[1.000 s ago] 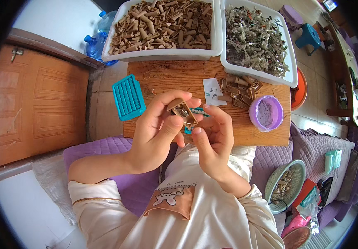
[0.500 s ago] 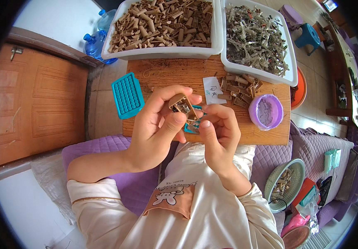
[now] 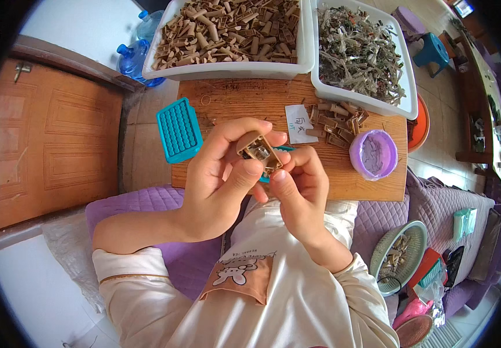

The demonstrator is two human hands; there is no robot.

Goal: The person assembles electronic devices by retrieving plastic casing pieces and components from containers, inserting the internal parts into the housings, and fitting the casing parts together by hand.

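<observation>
Both hands up over the bench (image 3: 250,104), close to my chest. Left hand (image 3: 221,180) pinches the small tan block (image 3: 254,149) between thumb and forefingers, clenched on it; a metal bit shows on its open face. Block's long axis runs upper-left to lower-right, lower end pointing at my right hand (image 3: 297,185). Right hand sits just beside it on the lower right, thumb touching the block's lower end, fingers curled under; cannot tell if it truly grips or only steadies. Something teal peeks out behind the right fingers, mostly hidden. Left hand carries the block, right is the nearer one to its free end.

Around: teal perforated tray (image 3: 179,130) on the bench to the left, well apart. Pile of tan pieces (image 3: 334,120) and a paper slip (image 3: 300,123) past the right hand, purple cup (image 3: 373,155) further right. Two white bins at the far edge, one of tan tubes (image 3: 233,29), one of dried scraps (image 3: 360,52). Nothing between hands and bench.
</observation>
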